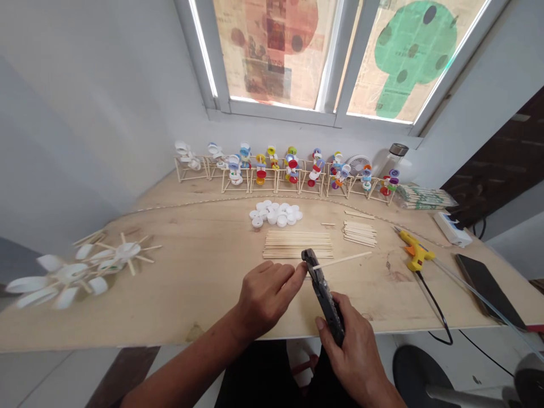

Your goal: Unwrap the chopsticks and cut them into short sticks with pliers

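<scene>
The right hand [355,345] is wrapped round the handles of a black plier-like tool [325,300], while the left hand [264,292] has its fingers curled together at the tool's head, seeming to pinch the end of a thin stick [348,259]; the contact itself is partly hidden. That stick lies across the tool's jaws at the near right corner of the row of long sticks [297,245], and its far end sticks out to the right. It looks whole, so I judge this cut not yet made.

Right of the row of long sticks is a stack of short sticks [360,233], apparently pieces already trimmed; the long ones seem uncut. Just beyond the row, a heap of white caps [276,213] lies loose, none of them joined to a stick.

Well to the right of the row, a yellow glue gun [419,252] rests unheld. Well to its left lie white spoked wheels [72,272], some with caps at the spoke ends, another showing bare spokes, so that part looks unfinished. Beyond the row, near the wall, the cap-wheel stands [260,173] look fully assembled.
</scene>
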A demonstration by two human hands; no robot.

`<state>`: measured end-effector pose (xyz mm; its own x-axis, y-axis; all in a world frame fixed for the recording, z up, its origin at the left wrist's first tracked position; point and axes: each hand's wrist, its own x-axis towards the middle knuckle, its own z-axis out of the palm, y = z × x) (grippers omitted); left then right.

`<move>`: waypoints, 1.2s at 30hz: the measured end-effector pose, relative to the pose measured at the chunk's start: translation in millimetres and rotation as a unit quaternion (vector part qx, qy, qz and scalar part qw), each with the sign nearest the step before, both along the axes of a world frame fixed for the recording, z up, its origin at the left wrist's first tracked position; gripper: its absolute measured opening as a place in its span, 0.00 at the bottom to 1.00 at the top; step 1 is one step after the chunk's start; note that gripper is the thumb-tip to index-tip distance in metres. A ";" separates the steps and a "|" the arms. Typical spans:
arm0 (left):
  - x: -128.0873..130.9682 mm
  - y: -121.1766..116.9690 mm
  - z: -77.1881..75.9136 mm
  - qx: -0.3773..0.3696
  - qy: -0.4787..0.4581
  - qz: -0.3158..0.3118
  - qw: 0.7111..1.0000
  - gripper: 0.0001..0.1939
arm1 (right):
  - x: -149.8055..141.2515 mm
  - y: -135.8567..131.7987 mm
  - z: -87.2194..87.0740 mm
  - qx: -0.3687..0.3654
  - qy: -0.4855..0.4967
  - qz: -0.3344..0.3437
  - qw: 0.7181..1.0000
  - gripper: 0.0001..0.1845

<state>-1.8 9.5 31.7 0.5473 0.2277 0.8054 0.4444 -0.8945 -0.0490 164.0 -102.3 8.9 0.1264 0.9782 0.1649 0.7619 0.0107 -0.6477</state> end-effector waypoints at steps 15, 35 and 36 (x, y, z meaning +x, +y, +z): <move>7.8 0.7 2.5 -0.065 0.030 0.045 0.996 0.08 | -2.5 3.2 6.2 -0.057 0.062 0.013 0.996 0.10; 7.7 7.0 0.4 -0.197 -0.018 0.010 0.980 0.11 | -2.1 14.4 -2.8 -0.045 -0.018 -0.004 0.999 0.10; 8.1 7.1 -0.2 -0.189 -0.015 0.020 0.982 0.11 | -2.2 15.2 -3.2 -0.046 -0.021 -0.007 0.999 0.10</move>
